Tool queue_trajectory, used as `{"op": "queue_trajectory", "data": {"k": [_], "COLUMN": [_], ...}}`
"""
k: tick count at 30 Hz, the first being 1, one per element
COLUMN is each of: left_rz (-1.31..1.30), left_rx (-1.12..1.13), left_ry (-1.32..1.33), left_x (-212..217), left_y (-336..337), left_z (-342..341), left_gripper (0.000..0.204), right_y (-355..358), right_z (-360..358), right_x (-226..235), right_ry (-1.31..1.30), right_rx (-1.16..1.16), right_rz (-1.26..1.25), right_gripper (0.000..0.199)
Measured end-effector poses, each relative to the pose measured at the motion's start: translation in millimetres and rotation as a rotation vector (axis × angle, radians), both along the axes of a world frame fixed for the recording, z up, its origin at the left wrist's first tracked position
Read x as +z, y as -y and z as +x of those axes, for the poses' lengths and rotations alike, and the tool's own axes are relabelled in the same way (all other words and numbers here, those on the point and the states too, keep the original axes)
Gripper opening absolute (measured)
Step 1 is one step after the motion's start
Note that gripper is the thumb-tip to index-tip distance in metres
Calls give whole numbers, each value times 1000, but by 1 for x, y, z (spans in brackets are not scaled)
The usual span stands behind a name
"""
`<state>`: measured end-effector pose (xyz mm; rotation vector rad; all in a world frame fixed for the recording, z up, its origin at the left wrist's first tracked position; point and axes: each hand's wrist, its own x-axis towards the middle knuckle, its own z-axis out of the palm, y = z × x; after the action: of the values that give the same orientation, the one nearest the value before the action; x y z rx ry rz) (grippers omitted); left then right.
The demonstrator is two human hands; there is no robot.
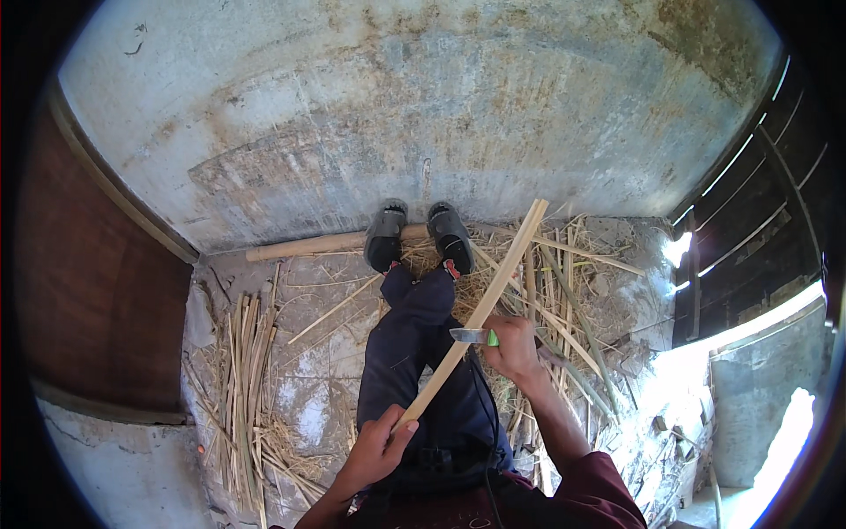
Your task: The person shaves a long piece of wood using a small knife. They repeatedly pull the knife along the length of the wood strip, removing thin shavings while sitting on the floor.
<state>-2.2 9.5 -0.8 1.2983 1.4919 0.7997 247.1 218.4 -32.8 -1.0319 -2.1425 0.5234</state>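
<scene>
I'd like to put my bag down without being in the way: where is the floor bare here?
Barest is the floor patch between the bundle of split strips and the person's legs. To the person's right, the strip-and-shavings heap crowds the floor, and both hands work a long strip over the lap.

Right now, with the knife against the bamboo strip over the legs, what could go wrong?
The knife in the right hand crosses the bamboo strip just above the thigh; a slip might cut it. The left hand grips the strip's lower end, where splinters are possible.
</scene>
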Motion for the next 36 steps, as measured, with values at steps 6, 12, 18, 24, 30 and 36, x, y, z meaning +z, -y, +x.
{"op": "queue_trajectory", "data": {"k": [6,12,18,24,30,36], "left_rz": [54,5,-2,-52,28,20], "left_rx": [-37,-49,-39,-54,-36,-98], "left_ry": [-25,-34,-15,3,24,-13], "left_x": [4,6,2,-4,-13,-4], "left_y": [3,5,10,19,11,8], "left_z": [3,5,2,-1,-9,-13], "left_gripper": [21,21,24,26,25,25], "right_y": [-12,-34,-57,-87,-61,-59], "right_z": [8,18,28,51,35,37], "right_x": [12,3,-5,-9,-18,-6], "right_ry": [-12,-55,-34,-185,-141,-86], "right_rx": [-78,-73,-173,-428,-283,-155], "right_rz": [39,73,89,-38,-22,52], "right_gripper": [16,5,7,17,15,10]}}
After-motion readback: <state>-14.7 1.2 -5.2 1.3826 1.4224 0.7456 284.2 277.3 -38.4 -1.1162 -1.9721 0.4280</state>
